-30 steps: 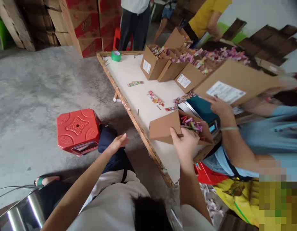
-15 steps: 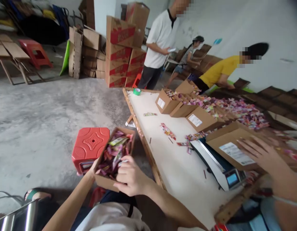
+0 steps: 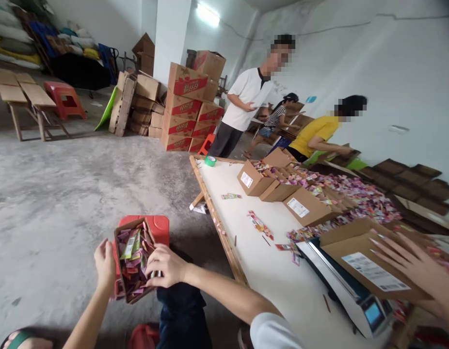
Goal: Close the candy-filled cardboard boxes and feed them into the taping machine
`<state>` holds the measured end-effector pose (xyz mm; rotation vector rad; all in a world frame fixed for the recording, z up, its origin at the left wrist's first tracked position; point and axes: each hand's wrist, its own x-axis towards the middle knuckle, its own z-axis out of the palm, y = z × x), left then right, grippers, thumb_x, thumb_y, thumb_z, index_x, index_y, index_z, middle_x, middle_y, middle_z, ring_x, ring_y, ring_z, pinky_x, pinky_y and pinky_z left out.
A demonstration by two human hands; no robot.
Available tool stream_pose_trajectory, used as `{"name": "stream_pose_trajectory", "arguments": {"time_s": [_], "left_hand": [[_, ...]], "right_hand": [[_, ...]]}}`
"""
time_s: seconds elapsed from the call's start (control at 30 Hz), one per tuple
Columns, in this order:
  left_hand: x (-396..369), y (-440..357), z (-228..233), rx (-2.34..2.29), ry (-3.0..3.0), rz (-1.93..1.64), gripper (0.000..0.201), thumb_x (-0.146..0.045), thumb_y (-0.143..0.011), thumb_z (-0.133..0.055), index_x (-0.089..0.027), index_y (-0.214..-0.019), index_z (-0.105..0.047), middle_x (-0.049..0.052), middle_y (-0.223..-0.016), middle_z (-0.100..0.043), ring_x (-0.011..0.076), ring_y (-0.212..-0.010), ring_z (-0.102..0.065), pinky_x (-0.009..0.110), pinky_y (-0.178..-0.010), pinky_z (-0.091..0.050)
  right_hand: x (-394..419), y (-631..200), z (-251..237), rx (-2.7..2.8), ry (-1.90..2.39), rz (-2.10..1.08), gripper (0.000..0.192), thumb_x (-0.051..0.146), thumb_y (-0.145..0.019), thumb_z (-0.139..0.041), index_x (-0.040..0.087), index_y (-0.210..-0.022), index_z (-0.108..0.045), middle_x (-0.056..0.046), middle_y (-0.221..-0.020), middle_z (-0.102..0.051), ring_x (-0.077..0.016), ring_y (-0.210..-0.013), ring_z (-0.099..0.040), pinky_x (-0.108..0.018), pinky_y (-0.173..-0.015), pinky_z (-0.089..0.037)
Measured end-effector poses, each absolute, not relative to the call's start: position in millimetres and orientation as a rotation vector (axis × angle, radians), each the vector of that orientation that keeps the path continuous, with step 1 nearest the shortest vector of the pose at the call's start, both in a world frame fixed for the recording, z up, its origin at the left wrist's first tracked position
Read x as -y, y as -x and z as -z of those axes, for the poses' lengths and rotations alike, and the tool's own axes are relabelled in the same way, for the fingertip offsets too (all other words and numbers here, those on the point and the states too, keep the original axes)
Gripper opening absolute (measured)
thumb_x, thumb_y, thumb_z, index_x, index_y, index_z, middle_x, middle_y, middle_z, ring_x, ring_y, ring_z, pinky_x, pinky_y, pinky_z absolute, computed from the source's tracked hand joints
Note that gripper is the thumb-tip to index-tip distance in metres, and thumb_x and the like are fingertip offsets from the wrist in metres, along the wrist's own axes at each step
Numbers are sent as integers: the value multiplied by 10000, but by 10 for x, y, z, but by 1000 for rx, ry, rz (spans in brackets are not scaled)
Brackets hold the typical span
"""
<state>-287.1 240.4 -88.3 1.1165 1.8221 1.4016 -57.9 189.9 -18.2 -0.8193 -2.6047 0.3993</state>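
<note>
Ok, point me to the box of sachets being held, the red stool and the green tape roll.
box of sachets (image 3: 132,264): head view, on the sachets inside.
red stool (image 3: 161,228): head view, on its top.
green tape roll (image 3: 210,161): head view, on its ring.

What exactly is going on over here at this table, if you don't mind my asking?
The person wearing the camera holds a small open cardboard box of colourful wrapped sachets over their lap, the left hand on its left side and the right hand on its right edge. It sits in front of a red stool. On the table, a co-worker's hand rests on another box set on a scale. More open boxes and a heap of sachets lie beyond.
</note>
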Motion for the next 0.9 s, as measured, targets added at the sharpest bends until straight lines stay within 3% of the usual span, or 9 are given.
{"name": "stream_pose_trajectory", "arguments": {"time_s": [0.07, 0.13, 0.23, 0.37, 0.47, 0.57, 0.73, 0.8, 0.9], "left_hand": [[-2614, 2948, 749, -1638, -1158, -1427, 691, -630, -827, -484, -162, -1333, -531, 148, -1399, -562, 299, -1274, -546, 433, -1079, -442], [-2800, 2993, 643, -1473, -1309, -1296, 726, -634, -745, -588, -186, -1315, -555, 125, -1336, -622, 296, -1213, -595, 433, -1063, -462], [-2943, 3008, 587, -1405, -1466, -1149, 624, -610, -725, -592, -182, -1175, -646, 103, -1176, -711, 294, -1114, -645, 444, -1037, -478], [-2865, 2946, 528, -1479, -1524, -1185, 460, -493, -800, -503, -168, -1055, -704, 96, -1093, -740, 265, -1048, -668, 395, -993, -498], [-2819, 2834, 479, -1469, -1587, -1191, 359, -365, -824, -494, -171, -1022, -723, 80, -1052, -750, 230, -995, -679, 343, -947, -511], [-2844, 2740, 498, -1467, -1611, -1191, 314, -264, -840, -482, -159, -1012, -723, 81, -1039, -749, 216, -977, -679, 329, -926, -511], [-2808, 2832, 496, -1430, -1740, -1160, 261, -240, -864, -510, -176, -1016, -712, 58, -1010, -737, 191, -925, -665, 302, -875, -507], [-2785, 2939, 483, -1424, -1862, -1117, 222, -277, -869, -545, -185, -987, -709, 50, -955, -723, 186, -876, -647, 296, -835, -499], [-2765, 3061, 457, -1394, -2061, -1015, 203, -356, -884, -578, -191, -895, -697, 47, -872, -682, 186, -839, -613, 294, -806, -473]], "right_hand": [[-1787, 636, 173, 2319, 1166, -421, 483, 436, -832, -704, 182, -1234, -620, -127, -1327, -587, -220, -1282, -513, -406, -1173, -325], [-1710, 730, 141, 2213, 1427, -521, 779, 393, -828, -710, 121, -1483, -387, -202, -1536, -379, -286, -1451, -334, -444, -1189, -320], [-1636, 922, 41, 2321, 1617, -621, 931, 501, -872, -646, 83, -1567, -189, -255, -1626, -136, -382, -1522, -90, -561, -1213, -224], [-1473, 1166, -112, 2415, 1781, -454, 926, 643, -895, -524, -19, -1508, -312, -289, -1614, -18, -393, -1519, 46, -589, -1228, -72], [-1288, 1313, -87, 2497, 1813, -427, 901, 639, -922, -472, -62, -1475, -349, -299, -1604, -105, -373, -1528, -33, -544, -1235, -66], [-1127, 1443, 41, 2481, 1865, -543, 839, 616, -959, -403, -38, -1482, -357, -315, -1566, -258, -386, -1496, -213, -513, -1196, -204], [-1299, 1490, 305, 2218, 1935, -354, 526, 490, -1026, -294, 147, -1167, -666, -184, -1259, -632, -284, -1170, -574, -410, -1006, -402], [-1526, 1425, 423, 2205, 1838, -257, 441, 437, -1021, -346, 173, -1003, -699, -144, -1056, -662, -261, -1039, -586, -395, -966, -409], [-1807, 1315, 588, 2229, 1728, -238, 309, 366, -983, -455, 186, -940, -703, -127, -994, -630, -260, -988, -564, -384, -904, -433]]}}
